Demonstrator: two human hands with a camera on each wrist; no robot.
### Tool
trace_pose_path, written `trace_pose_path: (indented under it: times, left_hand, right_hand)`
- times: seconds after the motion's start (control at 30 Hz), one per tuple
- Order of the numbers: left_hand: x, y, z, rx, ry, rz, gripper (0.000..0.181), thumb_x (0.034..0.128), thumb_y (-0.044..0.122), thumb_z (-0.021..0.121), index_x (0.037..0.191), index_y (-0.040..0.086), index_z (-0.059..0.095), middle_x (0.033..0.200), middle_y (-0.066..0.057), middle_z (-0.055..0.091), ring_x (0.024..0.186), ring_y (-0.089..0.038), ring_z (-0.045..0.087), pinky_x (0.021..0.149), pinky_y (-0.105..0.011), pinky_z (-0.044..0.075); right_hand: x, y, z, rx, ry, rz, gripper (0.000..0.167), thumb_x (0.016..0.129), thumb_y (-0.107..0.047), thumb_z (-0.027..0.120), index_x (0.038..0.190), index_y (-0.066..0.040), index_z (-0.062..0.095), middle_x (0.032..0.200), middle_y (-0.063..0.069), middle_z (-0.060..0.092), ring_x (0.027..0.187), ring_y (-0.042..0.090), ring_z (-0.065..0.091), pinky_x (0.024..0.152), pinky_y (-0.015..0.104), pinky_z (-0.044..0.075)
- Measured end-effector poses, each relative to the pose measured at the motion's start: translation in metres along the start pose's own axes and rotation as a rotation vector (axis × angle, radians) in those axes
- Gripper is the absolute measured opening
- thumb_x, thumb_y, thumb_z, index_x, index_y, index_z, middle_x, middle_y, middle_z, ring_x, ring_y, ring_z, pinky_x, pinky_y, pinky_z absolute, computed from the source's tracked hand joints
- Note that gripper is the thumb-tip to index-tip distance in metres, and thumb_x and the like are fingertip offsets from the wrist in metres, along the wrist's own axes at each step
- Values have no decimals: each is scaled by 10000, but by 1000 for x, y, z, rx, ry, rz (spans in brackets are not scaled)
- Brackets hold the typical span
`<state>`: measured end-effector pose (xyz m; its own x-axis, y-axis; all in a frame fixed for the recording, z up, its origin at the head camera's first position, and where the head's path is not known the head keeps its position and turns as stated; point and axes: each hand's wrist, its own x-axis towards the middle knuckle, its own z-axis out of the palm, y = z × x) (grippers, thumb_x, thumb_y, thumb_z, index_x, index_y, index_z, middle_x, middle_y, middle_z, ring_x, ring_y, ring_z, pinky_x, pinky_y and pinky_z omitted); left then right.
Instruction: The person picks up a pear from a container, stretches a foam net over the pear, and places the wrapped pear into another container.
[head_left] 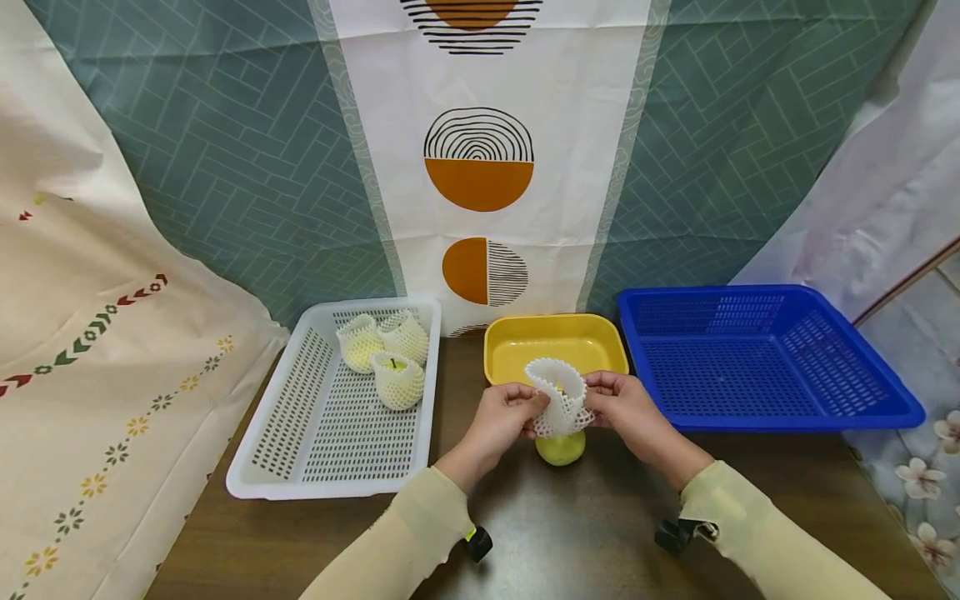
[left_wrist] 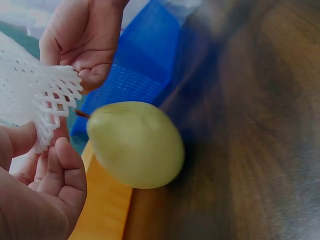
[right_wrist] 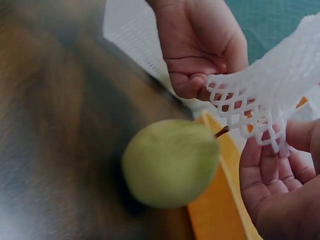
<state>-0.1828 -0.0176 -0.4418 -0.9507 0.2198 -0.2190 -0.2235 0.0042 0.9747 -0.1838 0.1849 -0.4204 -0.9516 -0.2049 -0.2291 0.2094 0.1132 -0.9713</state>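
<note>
A green-yellow pear (head_left: 561, 450) stands on the table with its stem pointing up; both wrist views show it whole, untouched by either hand. Just above it, a white foam fruit net (head_left: 555, 412) is stretched between two hands. My left hand (head_left: 495, 421) pinches one side of the net's lower edge between thumb and fingers. On the opposite side, my right hand (head_left: 633, 414) pinches the same edge. In the right wrist view the pear's stem (right_wrist: 222, 131) is close to the lattice rim of the net.
To the left stands a white basket (head_left: 330, 487) holding three pears in foam nets (head_left: 399, 383). A yellow tray (head_left: 517, 321) lies behind the hands, and a blue basket (head_left: 780, 421) is at the right. A patterned cloth (head_left: 480, 183) hangs behind.
</note>
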Motion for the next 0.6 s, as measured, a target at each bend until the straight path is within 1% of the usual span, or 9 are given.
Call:
trace_pose_path:
  times: [0.17,0.37,0.5,0.6]
  left_hand:
    - [2,-13,3,19,-6,-42,271,834,292,701,914,37,659,722,6,656,539,-89,530,515,-221,504]
    - [0,-21,3,27,-20,-75,290,851,263,685,951,-7,642,757,-33,631,551,-118,557,548,-297,556]
    - [0,-26,4,36,-15,-82,298,853,251,684,965,-19,630,811,-62,627,571,-128,572,556,-315,562]
    - [1,-29,3,56,-1,-88,294,850,261,686,956,-8,635,836,-74,629,590,-133,588,544,-307,558]
  right_hand:
    - [-1,18,1,-72,4,24,361,860,-43,550,1211,35,522,1010,79,683,825,131,651,733,338,563]
    - [-3,31,3,-137,26,62,395,845,-11,517,1238,31,508,1111,157,648,874,174,646,758,370,562]
    - [-4,36,3,-185,44,87,385,851,-34,542,1230,24,511,1121,161,630,884,185,641,748,383,563]
    - [-4,39,3,-229,46,81,330,869,-64,545,1184,34,529,1043,151,634,827,178,637,711,366,566]
